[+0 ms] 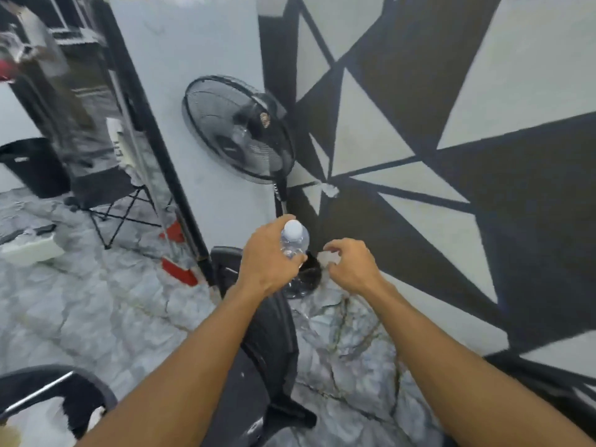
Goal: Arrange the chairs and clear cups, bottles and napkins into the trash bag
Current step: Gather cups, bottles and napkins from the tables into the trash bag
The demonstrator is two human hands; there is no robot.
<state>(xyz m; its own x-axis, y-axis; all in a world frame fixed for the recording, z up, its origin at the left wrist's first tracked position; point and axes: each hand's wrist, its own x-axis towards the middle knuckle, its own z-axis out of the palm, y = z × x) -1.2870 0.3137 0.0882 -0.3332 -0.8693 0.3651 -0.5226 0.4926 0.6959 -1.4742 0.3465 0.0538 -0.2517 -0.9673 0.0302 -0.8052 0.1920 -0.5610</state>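
Our left hand grips the clear bottle by its body. The bottle's long axis is near vertical, with the cap pointing up toward us. Our right hand curls just beside it, and we cannot tell if it holds anything. The fan and patterned wall stand close ahead, and open floor lies to the left.
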